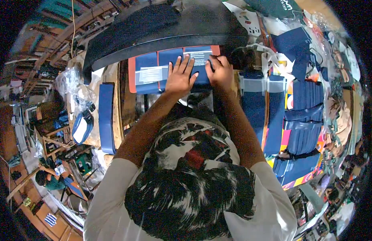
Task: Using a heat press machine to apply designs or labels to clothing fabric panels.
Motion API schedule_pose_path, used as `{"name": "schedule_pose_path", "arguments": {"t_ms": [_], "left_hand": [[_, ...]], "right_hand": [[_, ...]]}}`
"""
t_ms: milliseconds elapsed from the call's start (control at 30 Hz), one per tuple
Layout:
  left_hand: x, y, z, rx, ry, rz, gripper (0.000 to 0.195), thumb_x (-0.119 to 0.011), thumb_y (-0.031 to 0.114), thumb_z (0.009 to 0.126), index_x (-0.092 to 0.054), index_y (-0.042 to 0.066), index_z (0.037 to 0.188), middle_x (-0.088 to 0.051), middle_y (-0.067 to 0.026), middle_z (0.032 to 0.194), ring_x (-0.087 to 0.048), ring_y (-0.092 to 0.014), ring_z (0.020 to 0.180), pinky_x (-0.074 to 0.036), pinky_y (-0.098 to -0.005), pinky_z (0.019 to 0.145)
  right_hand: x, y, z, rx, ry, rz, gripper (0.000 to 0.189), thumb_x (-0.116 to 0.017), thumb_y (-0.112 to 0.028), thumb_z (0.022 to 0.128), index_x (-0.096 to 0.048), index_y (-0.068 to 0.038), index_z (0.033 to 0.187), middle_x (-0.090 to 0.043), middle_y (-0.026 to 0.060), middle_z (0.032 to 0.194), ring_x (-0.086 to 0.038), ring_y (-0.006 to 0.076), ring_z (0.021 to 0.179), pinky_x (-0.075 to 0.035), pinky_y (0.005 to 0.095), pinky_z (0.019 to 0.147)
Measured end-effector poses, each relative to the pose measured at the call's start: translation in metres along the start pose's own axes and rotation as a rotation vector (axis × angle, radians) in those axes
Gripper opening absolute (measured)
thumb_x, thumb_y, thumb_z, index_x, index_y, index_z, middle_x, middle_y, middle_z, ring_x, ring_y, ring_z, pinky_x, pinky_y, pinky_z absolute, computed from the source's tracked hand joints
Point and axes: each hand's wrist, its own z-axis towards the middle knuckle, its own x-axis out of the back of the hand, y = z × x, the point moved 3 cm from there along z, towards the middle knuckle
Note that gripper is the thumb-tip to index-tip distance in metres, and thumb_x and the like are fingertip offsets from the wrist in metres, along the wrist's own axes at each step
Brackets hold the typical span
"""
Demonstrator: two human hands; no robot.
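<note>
A row of dark blue folded panels [146,61] lies on a reddish-orange flat board [132,75], below a long black curved machine part or cover [168,39]. White printed text shows on the panels and on a clear strip [149,74] across them. My left hand [180,76] rests flat on the panels, fingers spread. At the panels' right end is my right hand [219,70], its fingers bent down at the edge; whether it pinches anything cannot be told.
To the left, a long blue strip [106,117] lies on a wooden table beside crumpled clear plastic [68,81]. At right are blue panels [253,105] and a banded stack of blue pieces [305,120]. Another person [50,179] sits far off at lower left.
</note>
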Motion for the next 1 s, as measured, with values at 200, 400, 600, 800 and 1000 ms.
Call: {"name": "schedule_pose_path", "arguments": {"t_ms": [200, 400, 600, 800, 1000], "left_hand": [[-0.0013, 0.0007, 0.0022, 0.006, -0.008, -0.014, 0.062, -0.052, 0.043, 0.100, -0.039, 0.010, 0.151, -0.032, -0.0146, 0.160, -0.029, -0.042, 0.146, -0.021, -0.0647, 0.116], [-0.0015, -0.0001, 0.0030, 0.012, -0.017, -0.021, 0.062, -0.053, 0.043, 0.099, -0.041, 0.011, 0.151, -0.033, -0.0135, 0.160, -0.030, -0.041, 0.146, -0.021, -0.0641, 0.116], [-0.0009, -0.0004, 0.0037, 0.016, -0.015, -0.015, 0.062, -0.054, 0.043, 0.099, -0.041, 0.012, 0.151, -0.033, -0.0129, 0.160, -0.030, -0.041, 0.146, -0.021, -0.0639, 0.116], [-0.0028, -0.0025, 0.0034, 0.027, -0.015, -0.008, 0.063, -0.054, 0.044, 0.098, -0.041, 0.014, 0.152, -0.033, -0.0116, 0.160, -0.030, -0.041, 0.147, -0.020, -0.0637, 0.117], [-0.0036, -0.0020, 0.0037, 0.032, -0.039, -0.014, 0.063, -0.054, 0.044, 0.098, -0.040, 0.015, 0.152, -0.032, -0.0104, 0.161, -0.029, -0.040, 0.147, -0.019, -0.0637, 0.117]], "right_hand": [[-0.0039, 0.0063, -0.0014, -0.018, 0.016, -0.022, 0.025, -0.070, -0.019, 0.085, -0.074, -0.010, 0.108, -0.063, 0.0080, 0.094, -0.065, 0.0293, 0.085, -0.050, 0.0437, 0.077], [-0.0038, 0.0077, -0.0015, 0.024, 0.033, 0.015, 0.026, -0.070, -0.018, 0.079, -0.075, -0.013, 0.104, -0.060, 0.0056, 0.094, -0.065, 0.0273, 0.080, -0.050, 0.0418, 0.068], [-0.0003, 0.0030, -0.0008, 0.015, 0.071, 0.051, 0.025, -0.070, -0.015, 0.082, -0.075, -0.011, 0.107, -0.063, 0.0051, 0.093, -0.065, 0.0266, 0.082, -0.047, 0.0410, 0.075], [-0.0004, 0.0033, -0.0014, 0.011, 0.037, -0.035, 0.026, -0.070, -0.018, 0.082, -0.074, -0.012, 0.107, -0.063, 0.0051, 0.095, -0.065, 0.0266, 0.084, -0.047, 0.0414, 0.076], [0.0020, 0.0048, -0.0013, 0.012, -0.004, -0.023, 0.025, -0.070, -0.020, 0.083, -0.074, -0.011, 0.106, -0.061, 0.0052, 0.094, -0.065, 0.0266, 0.082, -0.048, 0.0419, 0.075]]}}
